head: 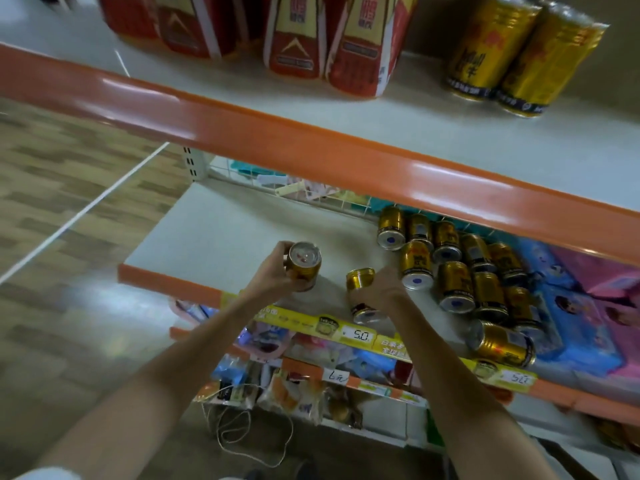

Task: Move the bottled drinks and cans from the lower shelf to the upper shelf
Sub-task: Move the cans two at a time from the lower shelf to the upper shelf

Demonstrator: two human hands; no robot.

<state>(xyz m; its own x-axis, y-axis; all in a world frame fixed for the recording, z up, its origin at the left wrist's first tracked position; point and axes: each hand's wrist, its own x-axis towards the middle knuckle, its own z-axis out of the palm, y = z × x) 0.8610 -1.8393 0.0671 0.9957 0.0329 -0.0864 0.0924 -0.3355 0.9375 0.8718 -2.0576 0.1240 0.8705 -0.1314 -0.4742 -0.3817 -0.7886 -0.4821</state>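
Head view: left hand (pixel 277 271) holds a gold can (pixel 304 265) upright; right hand (pixel 381 289) grips a tilted can (pixel 360 278).

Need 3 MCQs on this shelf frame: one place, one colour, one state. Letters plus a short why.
1. Where do the two gold cans already moved stand?
A. on the floor
B. upper shelf, right of the red packs
C. lower shelf, far left

2. What colour is the edge strip of the upper shelf?
A. orange
B. green
C. black

3. What is the left hand doing?
A. hanging empty
B. pressing a price tag
C. gripping a gold can

Key:
1 B: they sit on the upper board beside the red packs.
2 A: the strip along its front is orange.
3 C: its fingers wrap a held can; the right hand grips another can.
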